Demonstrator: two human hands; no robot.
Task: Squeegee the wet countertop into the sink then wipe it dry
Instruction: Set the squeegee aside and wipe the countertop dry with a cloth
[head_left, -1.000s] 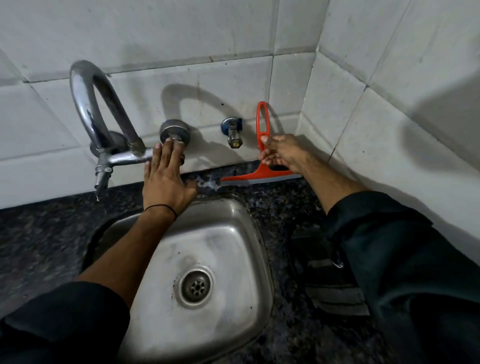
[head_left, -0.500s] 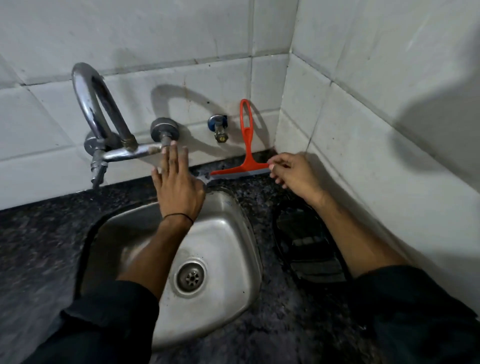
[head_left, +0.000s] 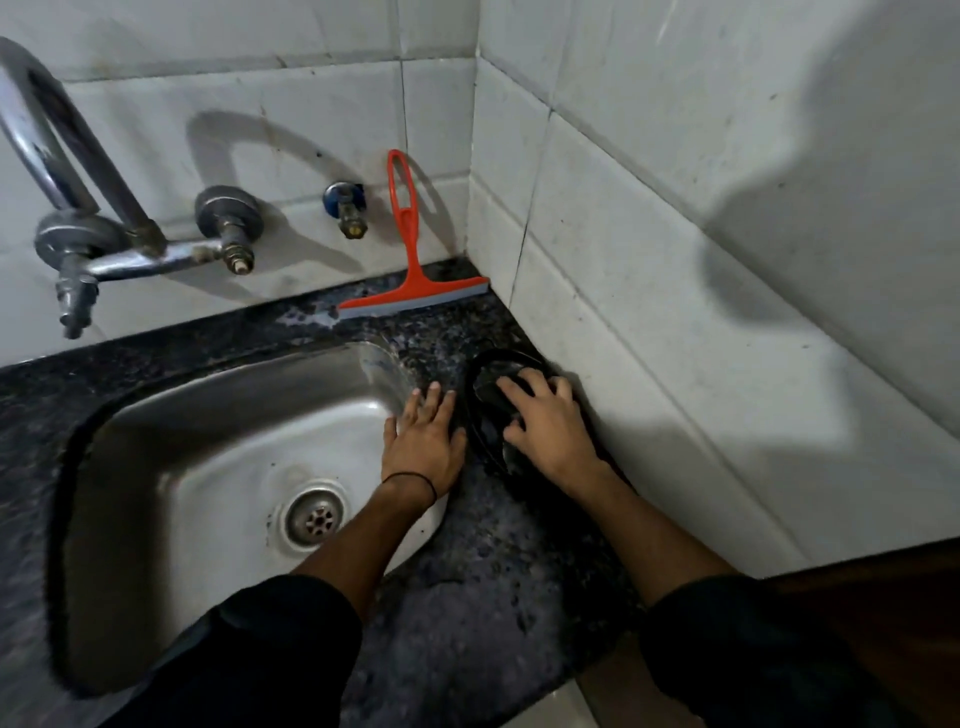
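The squeegee (head_left: 413, 291) stands propped behind the sink (head_left: 218, 467), its red plastic handle leaning on the white tiled wall (head_left: 311, 124) and its grey rubber blade resting on the countertop (head_left: 493, 561). No hand is on it, so the squeegee step looks finished and the drying step is beginning.

The right hand (head_left: 545, 421) lies to the right of the sink with fingers spread and curling over a dark, crumpled cloth (head_left: 488, 415) that sits beside the side wall; whether it has a firm grip yet I cannot tell. The left hand (head_left: 423, 441) is open and flat, palm down on the sink's right rim.

The countertop is dark speckled stone, glossy with wet patches behind the sink. The sink is dull stainless steel with rounded corners. Next, the cloth needs gathering and pressing flat across the stone.
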